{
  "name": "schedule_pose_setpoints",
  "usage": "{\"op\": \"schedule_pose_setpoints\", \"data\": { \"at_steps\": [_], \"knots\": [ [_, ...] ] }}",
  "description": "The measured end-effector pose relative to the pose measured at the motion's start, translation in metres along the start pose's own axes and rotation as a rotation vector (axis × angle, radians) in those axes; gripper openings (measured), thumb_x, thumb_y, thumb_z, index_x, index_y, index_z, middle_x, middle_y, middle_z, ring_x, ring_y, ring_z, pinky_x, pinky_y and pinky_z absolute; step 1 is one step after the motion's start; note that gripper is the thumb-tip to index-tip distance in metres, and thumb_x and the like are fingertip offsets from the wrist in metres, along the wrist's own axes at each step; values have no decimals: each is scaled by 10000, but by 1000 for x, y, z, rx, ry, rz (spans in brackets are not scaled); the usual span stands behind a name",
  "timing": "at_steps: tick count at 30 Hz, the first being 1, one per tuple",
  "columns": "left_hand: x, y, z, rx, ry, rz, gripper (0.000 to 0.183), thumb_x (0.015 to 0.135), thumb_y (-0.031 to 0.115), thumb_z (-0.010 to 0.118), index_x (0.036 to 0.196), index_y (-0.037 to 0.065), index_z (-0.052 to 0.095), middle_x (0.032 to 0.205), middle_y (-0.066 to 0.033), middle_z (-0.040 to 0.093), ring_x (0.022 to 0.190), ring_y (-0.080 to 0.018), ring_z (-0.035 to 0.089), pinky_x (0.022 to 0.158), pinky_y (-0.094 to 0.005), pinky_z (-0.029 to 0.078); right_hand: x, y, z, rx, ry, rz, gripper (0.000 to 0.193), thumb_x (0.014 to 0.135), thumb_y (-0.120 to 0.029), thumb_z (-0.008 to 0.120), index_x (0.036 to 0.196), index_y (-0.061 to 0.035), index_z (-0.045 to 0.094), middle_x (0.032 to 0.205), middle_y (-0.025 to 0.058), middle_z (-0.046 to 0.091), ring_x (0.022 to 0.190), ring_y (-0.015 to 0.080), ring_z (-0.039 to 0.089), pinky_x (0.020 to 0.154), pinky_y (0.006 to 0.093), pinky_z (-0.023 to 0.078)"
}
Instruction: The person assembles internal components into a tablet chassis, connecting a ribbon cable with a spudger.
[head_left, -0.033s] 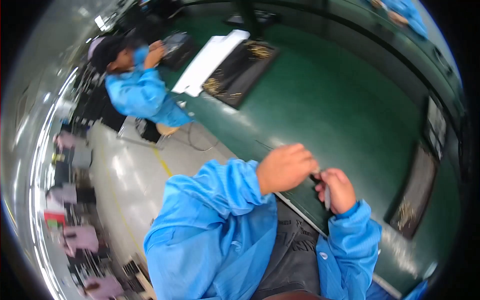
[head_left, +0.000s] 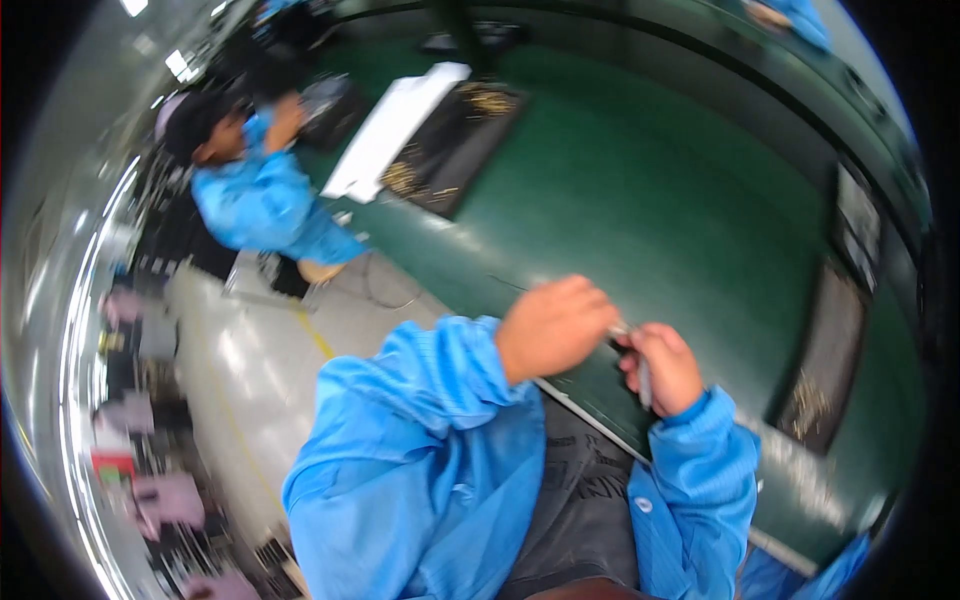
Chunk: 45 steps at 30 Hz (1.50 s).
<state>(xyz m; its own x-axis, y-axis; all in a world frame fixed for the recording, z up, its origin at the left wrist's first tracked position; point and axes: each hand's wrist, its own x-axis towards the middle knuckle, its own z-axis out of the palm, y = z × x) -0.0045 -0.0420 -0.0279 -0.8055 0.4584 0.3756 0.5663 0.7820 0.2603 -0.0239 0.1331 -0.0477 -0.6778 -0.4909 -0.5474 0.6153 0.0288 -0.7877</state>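
Above the near edge of the green table, my left hand (head_left: 556, 326) and my right hand (head_left: 668, 366) are close together. A thin grey pen-like tool (head_left: 644, 384) lies in the closed fingers of my right hand, slanting down along the palm. Between the two hands shows a small pale tip (head_left: 620, 329), blurred; I cannot tell whether it belongs to that tool or to a separate piece. The fingers of my left hand are curled closed with their tips turned away, so what they pinch is hidden.
On the green tabletop (head_left: 620, 180), a dark tray (head_left: 440, 150) with small brass-coloured pins lies beside white sheets (head_left: 395, 130) at far left. Another dark tray (head_left: 825, 350) with similar pins is at right. A co-worker in a blue smock (head_left: 265, 205) sits at left.
The view has turned slightly, shifting the trays and the co-worker leftward in the picture. My hands keep nearly the same pose, close together.
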Motion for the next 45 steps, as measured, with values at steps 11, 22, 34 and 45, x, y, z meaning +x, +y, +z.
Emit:
{"op": "schedule_pose_setpoints", "data": {
  "at_steps": [11, 22, 34, 45],
  "knots": [
    [36, -58, 46, 327, 56, -254, 103, 762, 124, 503, 797, 38, 548, 811, -100, 550, 847, -313, 472, 823, -392, 330, -25, -48, -70, 554, 422, -248, 384, 793, -302, 482, 1050, -26, 410, 744, 71, 501, 550, 133, 461, 416, 255, 385],
    [42, -61, 46, 279, 74, -468, 122, 780, 116, 475, 750, 8, 522, 758, -145, 534, 754, -309, 483, 714, -379, 361, 57, -121, -140, 988, 774, -351, 436, 794, -306, 457, 1144, -77, 334, 1135, 67, 407, 629, 193, 470, 468, 275, 374],
    [40, -62, 47, 318, 54, -416, 91, 740, 81, 530, 797, 12, 521, 784, -121, 535, 821, -299, 478, 793, -399, 355, 120, -143, -220, 1112, 1064, -460, 406, 752, -425, 522, 955, -88, 421, 841, 78, 450, 611, 180, 471, 457, 250, 394],
    [42, -70, 49, 311, 141, -450, 87, 717, 112, 536, 758, 35, 538, 754, -111, 537, 775, -274, 498, 779, -386, 368, 128, -136, -232, 1210, 926, -472, 390, 745, -394, 541, 986, -114, 416, 877, 38, 446, 596, 155, 447, 413, 207, 378]
  ]
}}
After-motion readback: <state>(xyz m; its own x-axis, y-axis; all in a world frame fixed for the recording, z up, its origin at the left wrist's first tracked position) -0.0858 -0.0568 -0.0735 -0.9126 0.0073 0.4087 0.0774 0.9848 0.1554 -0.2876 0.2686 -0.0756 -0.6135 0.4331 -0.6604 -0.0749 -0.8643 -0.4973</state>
